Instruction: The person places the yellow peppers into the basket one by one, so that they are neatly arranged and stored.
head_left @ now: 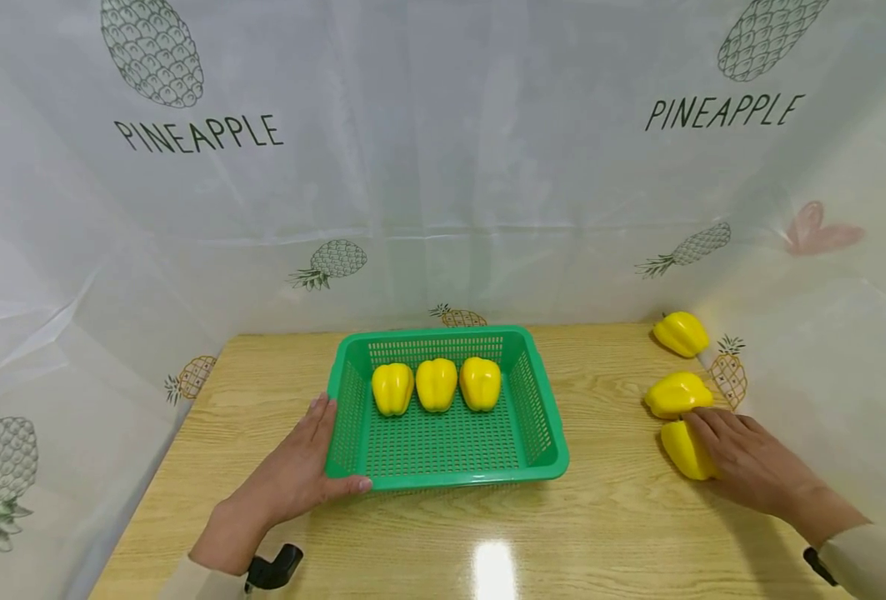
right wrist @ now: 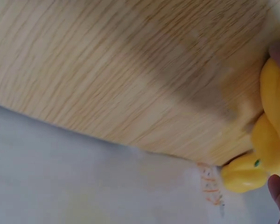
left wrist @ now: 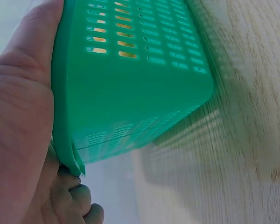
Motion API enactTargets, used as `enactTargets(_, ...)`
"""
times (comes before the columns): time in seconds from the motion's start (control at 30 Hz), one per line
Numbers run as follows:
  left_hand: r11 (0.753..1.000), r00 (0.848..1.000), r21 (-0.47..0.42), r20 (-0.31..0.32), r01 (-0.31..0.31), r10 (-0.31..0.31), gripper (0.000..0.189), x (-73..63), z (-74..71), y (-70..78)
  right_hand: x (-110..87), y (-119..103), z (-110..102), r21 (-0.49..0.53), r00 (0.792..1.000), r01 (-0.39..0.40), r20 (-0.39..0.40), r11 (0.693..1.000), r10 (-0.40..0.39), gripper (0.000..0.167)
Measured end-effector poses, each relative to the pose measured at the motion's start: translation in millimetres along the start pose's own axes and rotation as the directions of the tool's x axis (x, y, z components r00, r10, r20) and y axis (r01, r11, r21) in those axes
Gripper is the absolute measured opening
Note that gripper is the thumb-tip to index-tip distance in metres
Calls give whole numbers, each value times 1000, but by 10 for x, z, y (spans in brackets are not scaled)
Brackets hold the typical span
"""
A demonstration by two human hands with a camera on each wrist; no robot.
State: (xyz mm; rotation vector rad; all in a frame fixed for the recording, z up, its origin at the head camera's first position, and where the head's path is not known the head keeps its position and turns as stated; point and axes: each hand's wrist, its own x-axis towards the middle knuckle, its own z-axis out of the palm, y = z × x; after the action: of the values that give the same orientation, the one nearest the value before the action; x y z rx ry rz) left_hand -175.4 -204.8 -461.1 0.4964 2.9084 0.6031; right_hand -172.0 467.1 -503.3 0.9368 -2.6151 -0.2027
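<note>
A green basket [head_left: 443,479] stands mid-table, with three yellow bell peppers [head_left: 437,385] side by side toward its back. My left hand [head_left: 292,467] holds its near left corner, thumb on the front rim and fingers along the left side. In the left wrist view, the palm meets the rim of the basket [left wrist: 130,88]. At the right, my right hand [head_left: 750,462] grips the nearest yellow bell pepper [head_left: 685,450] from above. Another bell pepper [head_left: 677,395] lies just behind it, and a third [head_left: 681,334] sits farther back. Only fingertips [right wrist: 279,190] show in the right wrist view.
The wooden table [head_left: 600,533] meets a pineapple-print sheet [head_left: 443,167] at the back and both sides. The three right-hand peppers lie close to the sheet's right side.
</note>
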Motion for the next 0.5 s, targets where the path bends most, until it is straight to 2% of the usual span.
enactTargets(0.17, 1000, 1000, 6, -6, 1, -1, 139, -12, -7, 1, 188, -99, 39, -7, 1000, 22, -20, 1000, -22, 106)
enactTargets(0.4, 1000, 1000, 29, -20, -8, 8, 137, -16, -1, 10, 479, -251, 71, -21, 1000, 4, -11, 1000, -4, 116)
enactTargets(0.5, 999, 1000, 33, -20, -7, 7, 137, -17, 2, 25, 604, -326, 109, -17, 1000, -6, -20, 1000, 5, 114)
